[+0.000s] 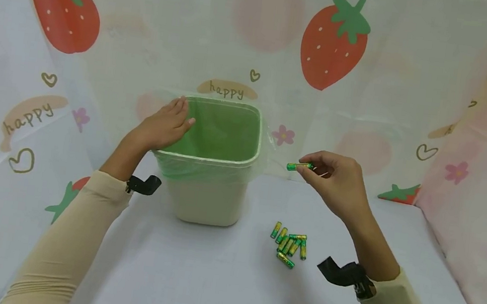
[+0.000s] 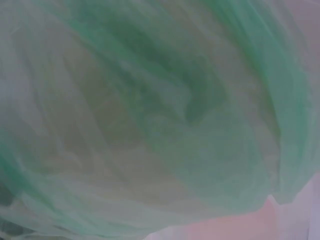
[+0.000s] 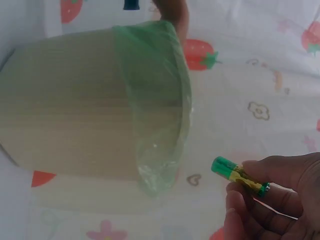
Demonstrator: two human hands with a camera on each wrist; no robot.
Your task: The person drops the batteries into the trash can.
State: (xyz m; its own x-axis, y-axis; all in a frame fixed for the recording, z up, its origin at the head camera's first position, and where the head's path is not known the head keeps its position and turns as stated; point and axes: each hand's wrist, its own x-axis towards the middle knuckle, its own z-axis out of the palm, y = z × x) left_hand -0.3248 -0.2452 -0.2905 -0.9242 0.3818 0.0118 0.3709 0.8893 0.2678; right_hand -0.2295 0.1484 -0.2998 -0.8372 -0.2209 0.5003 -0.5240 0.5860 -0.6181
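Note:
My right hand [image 1: 335, 181] pinches a green and yellow battery [image 1: 293, 166] between thumb and fingertips, held in the air to the right of the bin. In the right wrist view the same battery [image 3: 230, 171] shows its metal tip toward the palm. A cream trash bin [image 1: 205, 200] stands upright, lined with a thin green plastic bag [image 1: 228, 130] folded over its rim. On the bin's left rim rests my left hand [image 1: 166, 125], fingers fairly straight. The left wrist view is filled by the translucent bag [image 2: 210, 150], and no fingers show there.
Several matching batteries [image 1: 290, 244] lie in a loose cluster on the white tabletop [image 1: 192, 272], right of the bin and below my right hand. Behind hangs a cloth [image 1: 168, 21] printed with strawberries. Black straps [image 1: 342, 273] sit on both wrists.

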